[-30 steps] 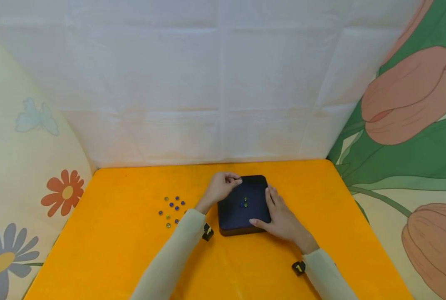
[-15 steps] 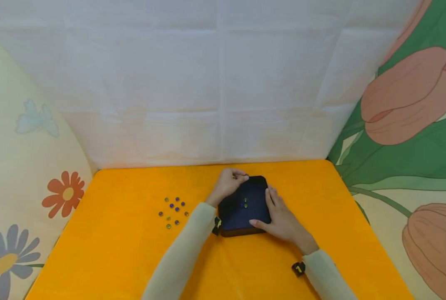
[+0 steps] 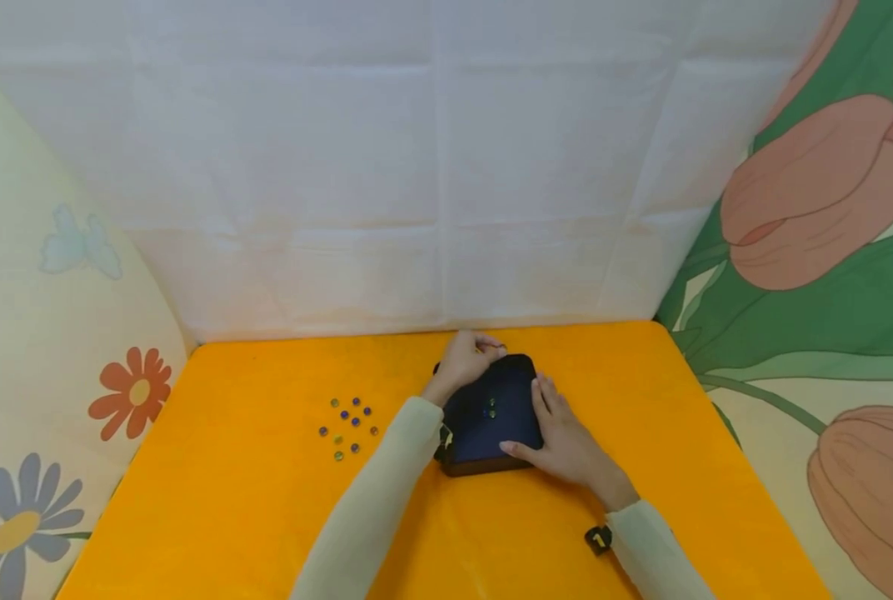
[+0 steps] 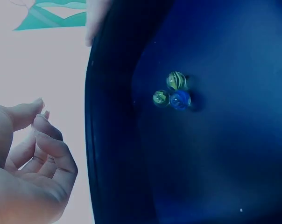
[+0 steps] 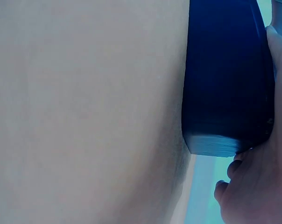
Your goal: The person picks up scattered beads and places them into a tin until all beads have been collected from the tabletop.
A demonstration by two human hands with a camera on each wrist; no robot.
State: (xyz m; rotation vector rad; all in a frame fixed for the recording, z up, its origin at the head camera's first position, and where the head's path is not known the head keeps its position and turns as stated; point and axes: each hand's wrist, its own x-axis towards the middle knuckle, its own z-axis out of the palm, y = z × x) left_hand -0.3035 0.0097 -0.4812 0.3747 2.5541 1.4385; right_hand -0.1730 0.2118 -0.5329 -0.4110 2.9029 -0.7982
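Dark tray (image 3: 484, 463) on worktop (image 3: 251, 517), three marbles (image 4: 180, 100) inside; my right hand (image 3: 568, 440) touches its side, fingers wide, while my left hand (image 3: 465, 360), fingers narrow (whether holding anything, I cannot tell), hovers near its far rim.

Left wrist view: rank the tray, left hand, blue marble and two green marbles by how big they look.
1. Tray, running out of frame
2. Left hand
3. Blue marble, upper green marble, lower green marble: too alike to order

Glossy, glass-like marbles (image 4: 180, 100), smooth tray (image 4: 110, 140) with faint sheen, matt tabletop (image 3: 214, 500), creased cloth-like backdrop (image 3: 326, 150)
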